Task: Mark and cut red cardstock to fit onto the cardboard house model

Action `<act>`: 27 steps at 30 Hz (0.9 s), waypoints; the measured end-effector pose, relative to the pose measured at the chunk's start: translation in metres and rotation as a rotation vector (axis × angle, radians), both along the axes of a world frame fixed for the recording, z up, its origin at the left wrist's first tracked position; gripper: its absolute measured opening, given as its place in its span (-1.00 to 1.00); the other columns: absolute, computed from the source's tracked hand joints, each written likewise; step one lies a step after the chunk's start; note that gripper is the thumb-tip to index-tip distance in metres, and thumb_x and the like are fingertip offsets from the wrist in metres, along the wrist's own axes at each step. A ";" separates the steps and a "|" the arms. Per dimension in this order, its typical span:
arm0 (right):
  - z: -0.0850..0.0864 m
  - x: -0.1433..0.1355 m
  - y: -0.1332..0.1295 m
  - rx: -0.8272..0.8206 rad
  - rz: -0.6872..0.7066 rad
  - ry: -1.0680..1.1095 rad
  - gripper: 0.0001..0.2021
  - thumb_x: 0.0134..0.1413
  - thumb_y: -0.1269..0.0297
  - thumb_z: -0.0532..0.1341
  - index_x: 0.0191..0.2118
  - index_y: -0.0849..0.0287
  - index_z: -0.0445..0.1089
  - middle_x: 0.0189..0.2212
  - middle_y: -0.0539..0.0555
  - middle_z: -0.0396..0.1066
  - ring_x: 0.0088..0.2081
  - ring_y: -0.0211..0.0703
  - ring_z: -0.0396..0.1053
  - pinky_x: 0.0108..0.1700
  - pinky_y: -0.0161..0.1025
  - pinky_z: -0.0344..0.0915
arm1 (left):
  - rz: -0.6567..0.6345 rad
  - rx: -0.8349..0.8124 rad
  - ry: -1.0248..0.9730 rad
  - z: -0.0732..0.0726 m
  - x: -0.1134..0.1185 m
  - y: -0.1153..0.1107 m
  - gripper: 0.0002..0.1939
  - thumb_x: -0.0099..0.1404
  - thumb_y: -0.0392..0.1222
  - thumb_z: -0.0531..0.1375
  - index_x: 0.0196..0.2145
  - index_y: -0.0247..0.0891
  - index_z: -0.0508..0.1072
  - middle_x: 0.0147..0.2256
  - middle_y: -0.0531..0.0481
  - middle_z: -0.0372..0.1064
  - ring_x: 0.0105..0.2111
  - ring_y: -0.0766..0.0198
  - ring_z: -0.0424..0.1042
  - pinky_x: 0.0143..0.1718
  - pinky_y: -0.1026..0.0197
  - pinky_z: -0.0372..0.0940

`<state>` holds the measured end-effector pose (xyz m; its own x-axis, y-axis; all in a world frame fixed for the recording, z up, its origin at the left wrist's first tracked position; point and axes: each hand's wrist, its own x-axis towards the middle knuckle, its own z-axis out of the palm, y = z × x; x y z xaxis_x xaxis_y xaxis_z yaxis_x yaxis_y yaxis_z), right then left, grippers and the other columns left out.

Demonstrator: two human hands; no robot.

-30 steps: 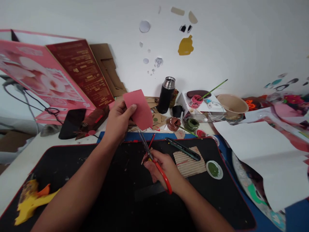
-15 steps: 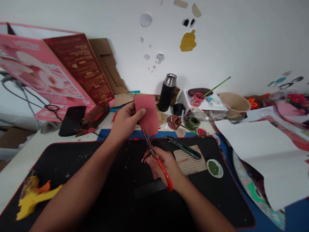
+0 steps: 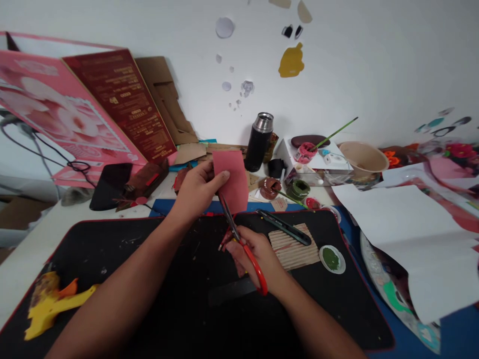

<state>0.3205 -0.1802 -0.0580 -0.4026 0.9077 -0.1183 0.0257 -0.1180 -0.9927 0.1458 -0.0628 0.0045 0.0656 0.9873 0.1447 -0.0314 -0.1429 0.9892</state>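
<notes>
My left hand (image 3: 200,187) pinches a piece of pinkish-red paper (image 3: 232,182) by its left edge, thumb in front, holding it upright above the far edge of the black mat. In my right hand (image 3: 258,254) are red-handled scissors (image 3: 255,267), blades pointing up and away. The blade tips meet the paper's lower left edge, just below my left thumb. Whether the blades are fully closed I cannot tell. Some dark red scraps (image 3: 239,267) lie on the mat, partly hidden behind the scissors and my right hand.
Right of my hands, a dark utility knife (image 3: 284,227) rests on corrugated cardboard (image 3: 294,252) beside a small dish of green paint (image 3: 332,259). A black thermos (image 3: 259,142) and paint jars (image 3: 271,188) stand behind. A yellow glue gun (image 3: 56,304) lies at left.
The paper has shifted slightly right and down along with my left hand, and its angle has turned a little. My right hand and the scissors stay nearly in place.
</notes>
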 end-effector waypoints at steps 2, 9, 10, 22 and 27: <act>0.001 0.000 0.000 -0.003 0.003 0.006 -0.54 0.35 -0.22 0.30 -0.12 0.15 0.47 -0.58 -0.15 0.28 -0.67 -0.33 0.29 -0.63 -0.41 0.21 | -0.001 0.002 0.014 0.000 0.000 0.000 -0.64 0.21 0.03 0.44 -0.15 -0.25 0.63 -0.19 -0.15 0.65 -0.15 -0.01 0.60 -0.17 0.07 0.52; 0.004 0.000 -0.001 -0.019 -0.012 -0.018 -0.54 0.38 -0.21 0.27 -0.16 0.15 0.48 -0.64 -0.17 0.25 -0.69 -0.34 0.25 -0.65 -0.43 0.16 | -0.009 -0.026 0.046 0.003 -0.001 -0.002 -0.54 0.22 0.08 0.43 -0.05 -0.28 0.61 -0.13 -0.15 0.66 -0.14 0.03 0.60 -0.17 0.11 0.50; 0.005 0.001 -0.001 -0.024 -0.014 -0.017 -0.55 0.38 -0.21 0.27 -0.16 0.15 0.48 -0.65 -0.17 0.24 -0.69 -0.34 0.25 -0.65 -0.43 0.16 | -0.013 -0.028 0.046 0.003 -0.002 -0.001 -0.53 0.22 0.09 0.43 -0.04 -0.29 0.61 -0.12 -0.15 0.66 -0.13 0.02 0.60 -0.16 0.11 0.50; 0.009 0.000 0.000 -0.020 -0.025 -0.081 -0.57 0.36 -0.20 0.27 -0.22 0.13 0.45 -0.66 -0.18 0.20 -0.69 -0.32 0.23 -0.65 -0.41 0.13 | -0.044 -0.023 0.041 0.001 -0.004 0.001 -0.53 0.24 0.09 0.43 -0.03 -0.29 0.62 -0.07 -0.19 0.66 -0.03 -0.04 0.60 -0.02 0.02 0.51; 0.010 0.002 -0.001 0.011 -0.020 -0.110 -0.58 0.40 -0.17 0.24 -0.21 0.13 0.45 -0.66 -0.18 0.17 -0.69 -0.34 0.20 -0.62 -0.40 0.09 | -0.069 -0.026 0.046 0.000 -0.005 0.002 -0.54 0.23 0.08 0.44 -0.03 -0.28 0.63 -0.06 -0.18 0.66 0.00 -0.07 0.60 0.04 -0.01 0.49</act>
